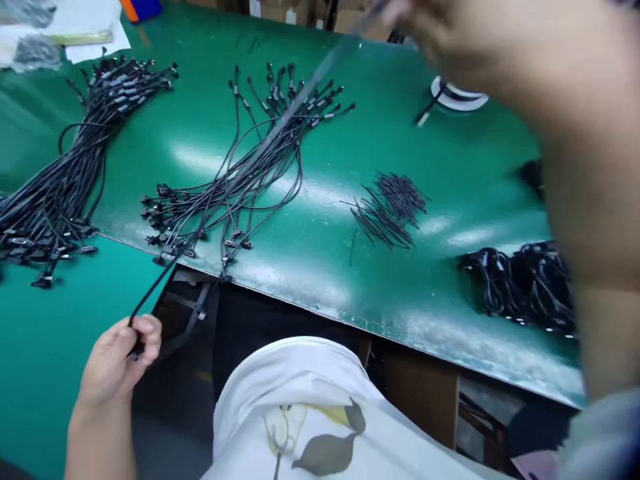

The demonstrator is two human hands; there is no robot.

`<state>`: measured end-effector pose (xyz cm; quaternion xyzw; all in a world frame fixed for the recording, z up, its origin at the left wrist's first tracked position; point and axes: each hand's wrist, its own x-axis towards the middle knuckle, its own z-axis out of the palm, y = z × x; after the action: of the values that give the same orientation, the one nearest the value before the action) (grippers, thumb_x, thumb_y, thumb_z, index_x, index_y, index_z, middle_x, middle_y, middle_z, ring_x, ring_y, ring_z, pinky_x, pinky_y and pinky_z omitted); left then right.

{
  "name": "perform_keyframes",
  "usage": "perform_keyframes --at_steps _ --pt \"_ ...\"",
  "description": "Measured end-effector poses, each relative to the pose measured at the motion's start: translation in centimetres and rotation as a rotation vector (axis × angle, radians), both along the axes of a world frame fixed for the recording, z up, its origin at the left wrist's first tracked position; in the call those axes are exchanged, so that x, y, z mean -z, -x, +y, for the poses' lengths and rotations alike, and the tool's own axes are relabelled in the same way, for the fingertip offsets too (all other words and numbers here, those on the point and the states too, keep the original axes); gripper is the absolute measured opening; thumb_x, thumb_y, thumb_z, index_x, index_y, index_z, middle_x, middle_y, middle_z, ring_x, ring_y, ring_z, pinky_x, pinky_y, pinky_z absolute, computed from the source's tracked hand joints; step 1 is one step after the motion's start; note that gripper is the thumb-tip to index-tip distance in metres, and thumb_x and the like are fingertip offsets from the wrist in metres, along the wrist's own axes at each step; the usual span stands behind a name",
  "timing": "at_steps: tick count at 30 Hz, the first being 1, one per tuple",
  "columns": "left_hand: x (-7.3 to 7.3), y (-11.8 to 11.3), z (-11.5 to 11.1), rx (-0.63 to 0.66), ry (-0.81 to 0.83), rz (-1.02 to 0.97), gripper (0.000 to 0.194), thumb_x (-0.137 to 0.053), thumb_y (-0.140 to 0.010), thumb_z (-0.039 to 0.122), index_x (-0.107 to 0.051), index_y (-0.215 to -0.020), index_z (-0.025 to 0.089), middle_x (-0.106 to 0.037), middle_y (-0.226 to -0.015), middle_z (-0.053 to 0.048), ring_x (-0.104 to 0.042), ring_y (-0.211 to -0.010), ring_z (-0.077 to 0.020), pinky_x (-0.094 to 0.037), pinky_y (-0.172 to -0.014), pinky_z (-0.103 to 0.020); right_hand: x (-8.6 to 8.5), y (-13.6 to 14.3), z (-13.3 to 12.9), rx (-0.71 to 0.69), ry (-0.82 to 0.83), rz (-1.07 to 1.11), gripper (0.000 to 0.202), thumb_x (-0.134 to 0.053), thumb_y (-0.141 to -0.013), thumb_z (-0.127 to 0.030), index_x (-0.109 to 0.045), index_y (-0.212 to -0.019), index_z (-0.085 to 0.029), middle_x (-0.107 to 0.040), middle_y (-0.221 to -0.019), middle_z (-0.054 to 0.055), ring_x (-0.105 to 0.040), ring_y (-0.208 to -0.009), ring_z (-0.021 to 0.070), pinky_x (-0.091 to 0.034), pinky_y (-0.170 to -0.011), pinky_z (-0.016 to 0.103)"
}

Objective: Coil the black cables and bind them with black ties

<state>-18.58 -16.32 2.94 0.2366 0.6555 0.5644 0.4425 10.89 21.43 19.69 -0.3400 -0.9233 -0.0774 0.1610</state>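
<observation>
At the far left, one cable bundle (85, 160) is lying spread; at lower left, the left hand (113, 360) is pinching a black cable (151, 294) between closed fingers. The cable is running diagonally over the middle pile (260, 157) toward the right hand (430, 30) at upper right — its blurred grip I cannot tell. Drawing smoothly, lifting clear of neighbouring cables and sparing the connectors would be serving well — snags are threatening.

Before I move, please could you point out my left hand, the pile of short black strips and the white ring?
Left hand (116, 360): head view, middle of the hand.
Pile of short black strips (399, 198): head view, its middle.
White ring (464, 105): head view, its near rim.
</observation>
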Motion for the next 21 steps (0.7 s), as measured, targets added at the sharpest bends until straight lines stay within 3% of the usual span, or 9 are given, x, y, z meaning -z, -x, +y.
perform_keyframes --at_steps 2,3,5,7,9,11,14,18,21 --pt "0.5 -1.3 0.9 -0.007 0.002 -0.136 0.037 -0.079 -0.069 0.051 -0.069 -0.069 0.016 -0.063 -0.058 -0.002 -0.055 -0.043 -0.0100 -0.043 -0.036 -0.018 3.3 -1.3 -1.8 0.019 -0.114 -0.325 0.047 -0.037 -0.096 -0.035 -0.074 -0.101 -0.007 -0.073 -0.094 0.014 -0.068 -0.085 0.0201 -0.031 -0.055 0.028" --pt "0.6 -2.5 1.8 0.039 -0.002 -0.162 0.039 -0.078 -0.070 0.054 -0.070 -0.072 0.015 -0.067 -0.060 -0.004 -0.059 -0.046 -0.0127 -0.046 -0.037 -0.019 5.0 -1.7 -3.7 -0.044 -0.089 -0.437 0.039 -0.041 -0.096 -0.030 -0.075 -0.100 -0.010 -0.072 -0.077 0.013 -0.066 -0.069 0.0143 -0.027 -0.050 0.024" --pt "0.6 -5.3 4.5 0.141 -0.031 -0.099 0.036 -0.070 -0.082 0.048 -0.074 -0.099 0.016 -0.076 -0.091 -0.011 -0.072 -0.075 -0.0208 -0.059 -0.059 -0.027 7.7 -2.2 -8.6 -0.361 0.004 -0.436 0.031 -0.043 -0.096 -0.022 -0.072 -0.103 -0.015 -0.070 -0.073 0.006 -0.061 -0.059 0.0107 -0.021 -0.047 0.023" --pt "0.2 -8.2 7.2 0.282 -0.170 0.131 0.034 -0.063 -0.089 0.041 -0.071 -0.113 0.019 -0.072 -0.116 -0.012 -0.068 -0.105 -0.0236 -0.057 -0.090 -0.034 8.8 -2.1 -13.5 -0.619 0.133 -0.348 0.032 -0.038 -0.100 -0.025 -0.069 -0.099 -0.017 -0.066 -0.069 0.002 -0.055 -0.055 0.0093 -0.022 -0.048 0.024" --pt "-0.2 -10.5 9.0 0.500 -0.258 0.256 0.031 -0.060 -0.091 0.037 -0.072 -0.113 0.019 -0.073 -0.110 -0.010 -0.067 -0.105 -0.0217 -0.051 -0.098 -0.035 8.4 -1.6 -16.3 -0.604 0.166 -0.280 0.035 -0.034 -0.102 -0.028 -0.067 -0.094 -0.018 -0.062 -0.068 0.001 -0.051 -0.055 0.0096 -0.020 -0.048 0.027" --pt "-0.3 -11.6 9.6 0.668 -0.241 0.184 0.029 -0.055 -0.094 0.037 -0.072 -0.108 0.018 -0.072 -0.082 -0.005 -0.067 -0.081 -0.0170 -0.054 -0.089 -0.032 7.7 -1.3 -16.3 -0.463 0.160 -0.257 0.039 -0.033 -0.103 -0.034 -0.066 -0.091 -0.017 -0.061 -0.071 0.002 -0.050 -0.058 0.0110 -0.017 -0.050 0.028" --pt "0.0 -11.3 9.5 0.708 -0.159 -0.158 0.028 -0.052 -0.096 0.036 -0.071 -0.100 0.015 -0.050 -0.051 0.004 -0.051 -0.051 -0.0095 -0.053 -0.070 -0.027 7.6 -2.5 -12.9 -0.299 0.217 -0.234 0.044 -0.033 -0.102 -0.045 -0.066 -0.093 -0.017 -0.064 -0.082 0.005 -0.054 -0.068 0.0135 -0.021 -0.053 0.028" --pt "0.0 -9.3 9.4 0.622 -0.183 -0.639 0.022 -0.063 -0.090 0.035 -0.072 -0.085 0.015 -0.030 -0.044 0.010 -0.024 -0.035 -0.0018 -0.045 -0.050 -0.019 10.3 -5.3 -9.1 -0.248 0.429 -0.105 0.039 -0.042 -0.099 -0.048 -0.067 -0.105 -0.018 -0.068 -0.096 0.006 -0.060 -0.081 0.0170 -0.035 -0.062 0.027" --pt "-0.6 -7.5 9.5 0.359 -0.274 -0.813 0.018 -0.066 -0.088 0.032 -0.070 -0.083 0.015 -0.019 -0.043 0.013 -0.010 -0.030 0.0008 -0.039 -0.041 -0.012 12.9 -6.8 -8.5 -0.280 0.615 0.013 0.038 -0.047 -0.096 -0.049 -0.066 -0.113 -0.020 -0.069 -0.096 0.006 -0.062 -0.080 0.0175 -0.042 -0.068 0.028"
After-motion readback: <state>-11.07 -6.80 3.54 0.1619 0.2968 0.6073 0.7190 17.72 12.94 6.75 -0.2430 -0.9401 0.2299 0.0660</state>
